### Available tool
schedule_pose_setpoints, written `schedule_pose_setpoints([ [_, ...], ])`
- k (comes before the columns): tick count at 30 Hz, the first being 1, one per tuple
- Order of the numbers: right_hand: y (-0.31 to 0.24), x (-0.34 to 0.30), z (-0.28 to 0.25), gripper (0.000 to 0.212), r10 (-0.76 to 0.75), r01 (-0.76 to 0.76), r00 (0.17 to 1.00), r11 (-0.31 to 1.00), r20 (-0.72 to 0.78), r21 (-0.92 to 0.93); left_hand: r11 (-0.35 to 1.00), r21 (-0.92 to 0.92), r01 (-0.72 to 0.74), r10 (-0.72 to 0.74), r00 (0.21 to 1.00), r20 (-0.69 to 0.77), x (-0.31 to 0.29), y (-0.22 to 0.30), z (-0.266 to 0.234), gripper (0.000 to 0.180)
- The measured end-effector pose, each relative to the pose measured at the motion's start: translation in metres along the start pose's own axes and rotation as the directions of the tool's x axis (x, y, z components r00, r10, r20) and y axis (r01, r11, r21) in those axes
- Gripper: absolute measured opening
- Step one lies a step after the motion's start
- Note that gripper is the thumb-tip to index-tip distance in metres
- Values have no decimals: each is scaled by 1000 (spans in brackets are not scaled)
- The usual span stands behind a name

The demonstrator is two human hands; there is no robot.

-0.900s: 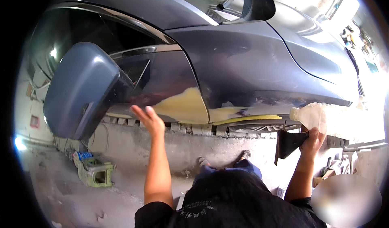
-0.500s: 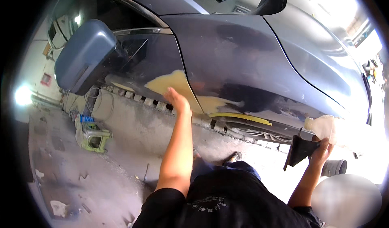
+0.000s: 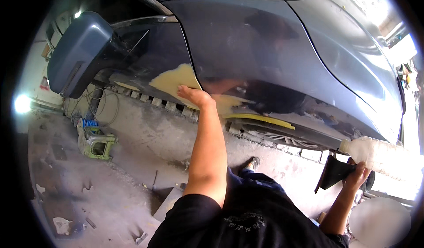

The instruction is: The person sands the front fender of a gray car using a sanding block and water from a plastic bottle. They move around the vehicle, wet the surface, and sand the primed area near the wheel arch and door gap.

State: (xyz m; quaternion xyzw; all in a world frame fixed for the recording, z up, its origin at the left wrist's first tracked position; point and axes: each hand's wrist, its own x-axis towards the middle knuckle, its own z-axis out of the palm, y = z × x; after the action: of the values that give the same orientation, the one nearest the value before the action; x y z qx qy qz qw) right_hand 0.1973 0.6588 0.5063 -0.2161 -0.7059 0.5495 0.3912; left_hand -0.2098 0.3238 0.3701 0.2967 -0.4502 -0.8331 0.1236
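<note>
My left hand (image 3: 197, 96) lies flat with fingers stretched out against a yellowish filler patch (image 3: 173, 77) low on the dark blue-grey car (image 3: 247, 36). The patch spans the gap between the door and the front fender. Out to the right, my right hand (image 3: 358, 175) grips a translucent plastic bottle (image 3: 380, 156) with pale contents, tilted with its neck toward the car. A dark folded sheet (image 3: 334, 173), which looks like sandpaper, is held in the same hand. Yellow tape (image 3: 265, 120) runs along the wheel arch edge.
The side mirror (image 3: 81, 49) juts out at the left. A green step stool (image 3: 100, 144) with a blue item stands on the concrete floor beside loose cables (image 3: 102, 104). A bright lamp (image 3: 23, 104) shines at far left. The front wheel (image 3: 287, 138) is below the fender.
My left hand has gone from raised near the patch to laid flat on it, slightly right. My right hand has moved a little right and down with the bottle and sheet. The view has shifted.
</note>
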Motion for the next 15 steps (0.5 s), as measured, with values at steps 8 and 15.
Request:
schedule_pose_setpoints([
  [8,-13,-44,-13,77,26,-43,994,986,-106,-159,894,-35,446,-434,884,173,-9,-70,-51,84],
  [15,-23,-56,24,75,48,-57,997,984,-59,-171,918,26,397,-396,909,128,-21,-57,-47,81],
])
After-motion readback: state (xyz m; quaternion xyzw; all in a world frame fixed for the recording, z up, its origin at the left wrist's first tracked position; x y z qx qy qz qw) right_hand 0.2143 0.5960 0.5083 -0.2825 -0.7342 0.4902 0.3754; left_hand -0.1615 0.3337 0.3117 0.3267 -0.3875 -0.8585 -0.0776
